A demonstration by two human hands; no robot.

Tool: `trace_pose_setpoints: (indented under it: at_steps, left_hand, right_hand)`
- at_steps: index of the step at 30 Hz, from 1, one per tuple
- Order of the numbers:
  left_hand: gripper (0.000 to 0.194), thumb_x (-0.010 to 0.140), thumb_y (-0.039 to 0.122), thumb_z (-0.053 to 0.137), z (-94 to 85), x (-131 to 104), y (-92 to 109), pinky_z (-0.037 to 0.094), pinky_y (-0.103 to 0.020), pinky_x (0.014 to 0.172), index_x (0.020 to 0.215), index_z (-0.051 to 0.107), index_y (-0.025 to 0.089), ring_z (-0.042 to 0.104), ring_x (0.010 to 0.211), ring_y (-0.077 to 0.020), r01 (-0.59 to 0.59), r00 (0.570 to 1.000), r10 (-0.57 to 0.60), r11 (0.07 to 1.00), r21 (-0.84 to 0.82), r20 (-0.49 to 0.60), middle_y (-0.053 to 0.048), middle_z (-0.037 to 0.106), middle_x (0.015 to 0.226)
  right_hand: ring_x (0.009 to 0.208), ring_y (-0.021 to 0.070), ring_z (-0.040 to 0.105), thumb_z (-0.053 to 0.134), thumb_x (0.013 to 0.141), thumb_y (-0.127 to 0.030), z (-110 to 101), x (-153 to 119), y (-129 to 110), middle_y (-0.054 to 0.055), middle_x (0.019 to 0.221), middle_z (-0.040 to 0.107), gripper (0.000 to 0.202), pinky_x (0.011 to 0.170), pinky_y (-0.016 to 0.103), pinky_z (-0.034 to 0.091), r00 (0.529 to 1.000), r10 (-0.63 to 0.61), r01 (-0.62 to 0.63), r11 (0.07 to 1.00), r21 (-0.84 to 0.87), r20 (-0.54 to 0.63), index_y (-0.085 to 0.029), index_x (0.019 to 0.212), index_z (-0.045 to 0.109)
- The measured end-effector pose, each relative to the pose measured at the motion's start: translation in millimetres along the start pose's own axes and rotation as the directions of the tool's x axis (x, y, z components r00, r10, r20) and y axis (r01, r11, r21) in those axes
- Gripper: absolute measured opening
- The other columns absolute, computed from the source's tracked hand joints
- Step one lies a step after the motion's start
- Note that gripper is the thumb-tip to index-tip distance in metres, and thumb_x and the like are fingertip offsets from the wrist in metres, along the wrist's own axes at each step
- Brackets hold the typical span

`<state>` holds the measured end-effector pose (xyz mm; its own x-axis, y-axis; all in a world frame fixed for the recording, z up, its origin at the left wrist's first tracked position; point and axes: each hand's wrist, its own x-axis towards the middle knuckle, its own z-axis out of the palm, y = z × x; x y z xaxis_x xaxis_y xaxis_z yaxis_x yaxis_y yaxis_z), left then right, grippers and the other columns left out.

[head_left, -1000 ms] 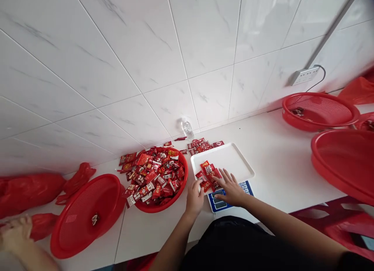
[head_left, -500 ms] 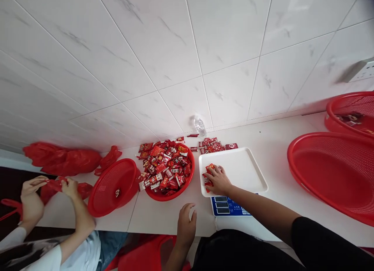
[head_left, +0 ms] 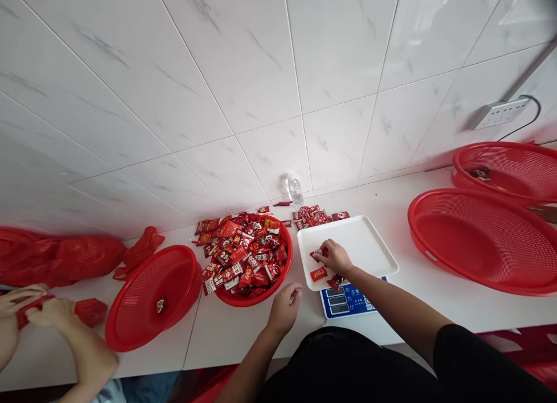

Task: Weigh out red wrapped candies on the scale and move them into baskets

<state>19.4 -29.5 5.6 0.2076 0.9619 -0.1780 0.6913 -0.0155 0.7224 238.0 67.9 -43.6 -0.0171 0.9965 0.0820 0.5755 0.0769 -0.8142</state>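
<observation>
My right hand (head_left: 336, 258) is over the left part of a white tray (head_left: 361, 240), its fingers pinched on a small red snack packet (head_left: 317, 254). Below that hand, a red packet (head_left: 319, 273) lies flat in the tray, and a darker red packet (head_left: 335, 282) rests by the tray's front edge. The tray sits on a scale with a blue panel (head_left: 354, 298). Just right of a red basket (head_left: 243, 301) heaped with packets, my left hand (head_left: 284, 307) is held with fingers curled together and nothing visible in them.
Small red packets (head_left: 312, 216) lie behind the tray, near a clear plastic bottle (head_left: 295, 191). Large red baskets (head_left: 461, 240) stand at right. Another red basket (head_left: 150, 293) stands at left, beside a co-worker's hands (head_left: 52, 313) and red plastic bags (head_left: 87, 258).
My right hand has gone from lying spread on the packets to pinching one above the tray. My left hand has risen and curled its fingers. The view has shifted right.
</observation>
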Motion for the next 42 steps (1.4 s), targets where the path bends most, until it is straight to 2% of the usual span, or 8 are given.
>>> trace_pose_setpoints:
  at_steps: [6,12,17,22,27,33,37,42]
  left_hand:
    - [0.029,0.085,0.03,0.045,3.4,22.1,15.4,0.044,-0.033,0.092,0.109,0.058,0.023,0.055,0.104,-0.019,-0.183,0.98,0.172,0.977,0.114,0.095,-0.005,0.061,0.109]
    - [0.042,0.08,0.035,0.054,27.1,57.8,34.1,0.036,-0.04,0.101,0.121,0.052,0.026,0.04,0.123,-0.0269,-0.284,0.95,0.23,0.916,0.284,0.209,-0.008,0.046,0.132]
    - [0.051,0.078,0.032,0.055,45.8,79.6,42.1,0.04,-0.044,0.093,0.129,0.046,0.03,0.043,0.119,-0.031,-0.324,0.928,0.22,0.875,0.359,0.299,-0.009,0.043,0.134]
    - [0.042,0.08,0.025,0.05,52.8,91.2,49.2,0.044,-0.039,0.085,0.12,0.053,0.037,0.049,0.109,-0.0272,-0.451,0.856,0.286,0.821,0.351,0.431,-0.005,0.051,0.122]
    - [0.034,0.076,0.018,0.052,54.8,97.4,48.1,0.047,-0.033,0.081,0.106,0.062,0.03,0.054,0.1,-0.0238,-0.417,0.87,0.307,0.875,0.245,0.385,-0.005,0.058,0.106]
    - [0.036,0.071,0.007,0.052,55.9,100.4,36.2,0.048,-0.032,0.081,0.105,0.058,0.019,0.06,0.088,-0.0182,-0.184,0.969,0.17,0.981,0.065,0.18,-0.008,0.058,0.106]
    - [0.031,0.074,0.007,0.048,47.7,89.1,22.5,0.05,-0.03,0.076,0.102,0.055,0.017,0.06,0.082,-0.0146,-0.108,0.993,0.109,0.993,-0.036,0.036,-0.007,0.059,0.104]
    - [0.021,0.078,0.011,0.046,10.2,60.0,-3.6,0.049,-0.03,0.077,0.093,0.058,0.019,0.059,0.084,-0.0145,-0.141,0.975,0.137,0.99,-0.011,-0.177,-0.004,0.061,0.094]
  right_hand:
    - [0.038,0.012,0.05,0.048,0.071,-0.07,-28.9,14.0,15.5,-0.004,0.053,0.053,0.048,0.033,0.022,0.038,0.904,0.358,-0.249,0.885,0.392,-0.233,-0.022,0.077,0.046]
    - [0.031,0.0093,0.04,0.044,0.071,-0.071,-131.6,-1.8,71.7,-0.008,0.042,0.042,0.049,0.031,0.022,0.038,0.725,0.589,-0.272,0.72,0.638,-0.356,-0.023,0.068,0.044]
    - [0.049,0.0113,0.055,0.032,0.083,-0.059,-229.9,-34.4,120.0,0.006,0.067,0.059,0.045,0.051,0.03,0.048,0.583,0.714,-0.285,0.626,0.725,-0.388,-0.022,0.064,0.047]
    - [0.07,0.018,0.063,0.023,0.087,-0.056,-263.5,-57.2,133.1,0.023,0.105,0.055,0.054,0.058,0.036,0.048,0.546,0.731,-0.297,0.625,0.722,-0.409,-0.015,0.087,0.058]
    - [0.09,0.0194,0.062,0.043,0.083,-0.053,-209.4,-52.9,105.8,0.017,0.12,0.051,0.046,0.071,0.033,0.053,0.641,0.624,-0.281,0.733,0.619,-0.448,-0.021,0.116,0.051]
    - [0.122,0.0291,0.044,0.066,0.07,-0.046,-68.9,-62.6,31.5,0.01,0.136,0.044,0.058,0.097,0.046,0.042,0.989,0.144,-0.146,0.98,0.135,0.023,-0.029,0.124,0.053]
    - [0.137,0.0332,0.014,0.061,0.076,-0.044,-5.9,-65.8,2.5,0.009,0.149,0.023,0.066,0.106,0.052,0.023,0.96,0.015,0.075,0.947,-0.312,0.279,-0.031,0.136,0.038]
    - [0.131,0.0301,0.028,0.049,0.086,-0.032,14.2,-61.4,2.2,0.009,0.139,0.042,0.036,0.104,0.052,0.023,0.939,-0.108,0.26,0.844,-0.469,0.326,-0.03,0.122,0.054]
